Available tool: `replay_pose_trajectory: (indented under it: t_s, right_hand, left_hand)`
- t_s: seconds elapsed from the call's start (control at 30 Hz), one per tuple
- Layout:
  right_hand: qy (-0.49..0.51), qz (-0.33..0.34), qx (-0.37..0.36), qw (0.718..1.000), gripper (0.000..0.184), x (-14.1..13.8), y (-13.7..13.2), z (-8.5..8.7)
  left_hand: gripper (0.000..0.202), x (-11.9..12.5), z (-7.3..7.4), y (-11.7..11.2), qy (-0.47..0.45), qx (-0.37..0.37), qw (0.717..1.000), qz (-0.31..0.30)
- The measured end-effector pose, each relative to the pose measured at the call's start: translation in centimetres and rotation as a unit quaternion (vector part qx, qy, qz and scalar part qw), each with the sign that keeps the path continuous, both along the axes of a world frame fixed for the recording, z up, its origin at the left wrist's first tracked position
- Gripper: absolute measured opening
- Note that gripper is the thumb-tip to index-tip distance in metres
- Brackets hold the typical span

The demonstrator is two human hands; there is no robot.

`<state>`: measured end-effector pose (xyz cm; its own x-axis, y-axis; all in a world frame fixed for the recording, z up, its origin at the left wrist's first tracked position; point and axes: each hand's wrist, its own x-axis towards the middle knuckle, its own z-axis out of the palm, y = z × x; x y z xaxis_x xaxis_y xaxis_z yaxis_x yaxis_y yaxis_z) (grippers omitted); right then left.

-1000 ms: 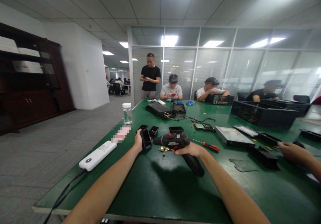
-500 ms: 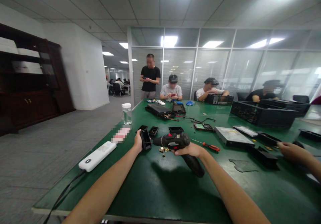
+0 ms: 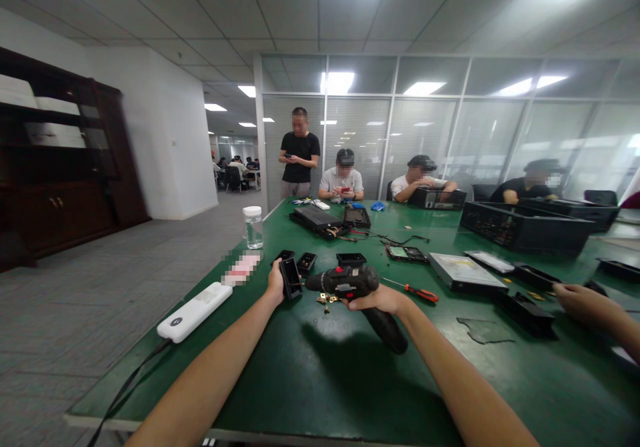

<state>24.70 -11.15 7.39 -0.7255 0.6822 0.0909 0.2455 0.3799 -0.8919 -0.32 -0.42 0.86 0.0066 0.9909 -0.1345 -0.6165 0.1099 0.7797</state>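
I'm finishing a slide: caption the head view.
Left hand holds a black box; right hand points a power drill at it above a green table.

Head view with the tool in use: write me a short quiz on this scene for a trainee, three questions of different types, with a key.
1. What tool does the right grip hold?

2. What does the left grip hold?
A) a flat silver drive
B) an open black box
C) a clear jar

3. True or false: the orange-and-black screwdriver lies on the green table, held by neither the left nor the right grip.

Key
1. A power drill.
2. B.
3. True.
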Motion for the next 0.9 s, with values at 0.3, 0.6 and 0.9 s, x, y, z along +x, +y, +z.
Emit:
replay_pose_trajectory:
  t_s: [0.3, 0.6, 0.9]
  right_hand:
    - [0.003, -0.003, 0.000, 1.000, 0.029, 0.02, 0.10, -0.13]
    - [-0.004, -0.008, 0.002, 1.000, 0.030, 0.10, 0.25, -0.36]
    - [0.007, 0.006, 0.008, 1.000, 0.027, 0.00, 0.09, -0.13]
  left_hand:
    - [0.033, 0.12, 0.14, -0.14, 0.014, 0.013, 1.000, 0.007]
    - [0.033, 0.08, -0.01, 0.01, 0.009, 0.009, 1.000, 0.009]
    - [0.035, -0.01, -0.30, 0.36, 0.022, 0.020, 1.000, 0.003]
